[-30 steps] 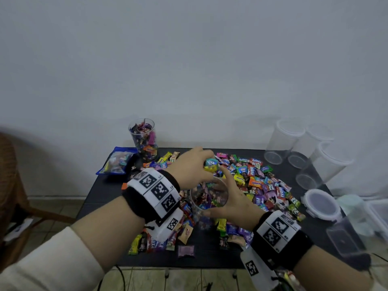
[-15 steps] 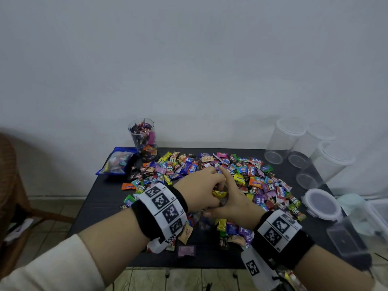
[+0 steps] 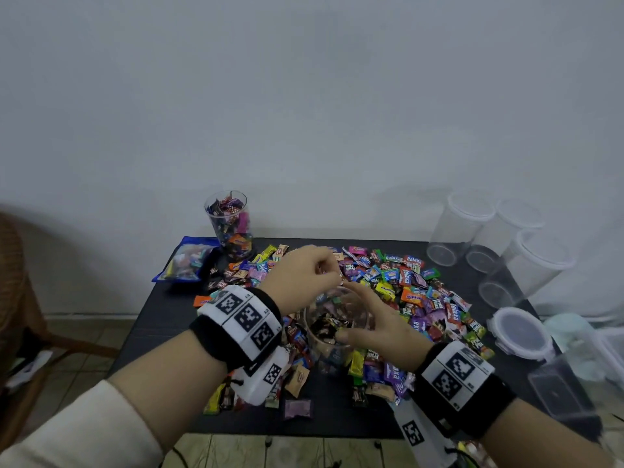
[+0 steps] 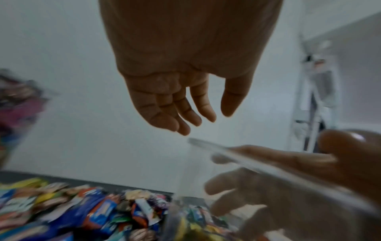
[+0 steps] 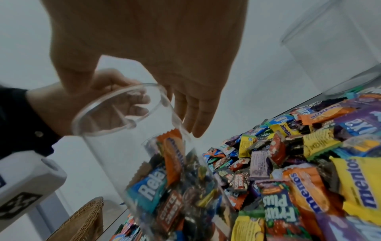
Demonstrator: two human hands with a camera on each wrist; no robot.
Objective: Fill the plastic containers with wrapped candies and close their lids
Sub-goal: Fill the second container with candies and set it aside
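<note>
A clear plastic container [image 3: 337,346], partly filled with wrapped candies, stands in the middle of the black table [image 3: 162,319]. My right hand [image 3: 351,312] grips it near the rim, thumb on the near side and fingers round the far side. In the right wrist view the container [image 5: 156,163] sits between the thumb and fingers of that hand [image 5: 132,106]. My left hand [image 3: 329,270] hovers just above and left of the rim, fingers loose and empty, as the left wrist view [image 4: 206,120] confirms. A wide pile of wrapped candies [image 3: 405,288] surrounds the container.
A candy-filled container [image 3: 229,224] and a blue bag [image 3: 189,261] stand at the back left. Three empty round containers [image 3: 506,238] stand at the back right, with a loose lid [image 3: 521,332] and a square tub [image 3: 560,396] nearer. A wicker chair [image 3: 13,298] is left of the table.
My left hand brought a handful of candies down into the container's mouth, let them go, and has lifted up and back, empty. The right hand has kept its hold on the container.
</note>
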